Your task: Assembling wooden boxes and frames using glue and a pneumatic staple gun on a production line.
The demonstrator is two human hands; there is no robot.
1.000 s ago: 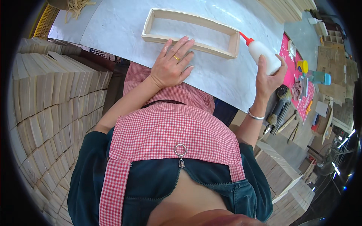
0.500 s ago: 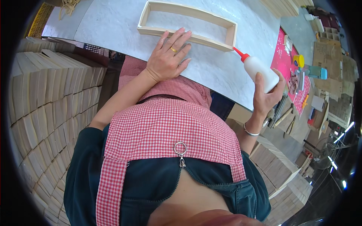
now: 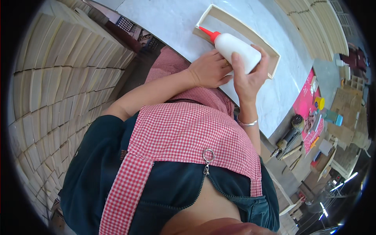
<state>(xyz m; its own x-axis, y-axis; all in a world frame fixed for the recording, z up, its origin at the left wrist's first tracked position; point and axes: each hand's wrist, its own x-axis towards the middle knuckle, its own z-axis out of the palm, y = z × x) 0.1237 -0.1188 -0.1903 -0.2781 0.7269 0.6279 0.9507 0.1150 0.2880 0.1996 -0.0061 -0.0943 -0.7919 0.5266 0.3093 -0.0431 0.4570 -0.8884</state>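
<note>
- The right hand (image 3: pixel 248 78) has its grip closed round a white glue bottle (image 3: pixel 237 53), whose red nozzle points at the near corner of a shallow wooden frame (image 3: pixel 250 33).
- The left hand (image 3: pixel 209 70) lies just beside the bottle, fingers curled (whether they clasp anything cannot be told).
- The frame rests on the pale bench (image 3: pixel 172 23).
- Stacked wooden boards (image 3: pixel 58 78) stand to the left.
</note>
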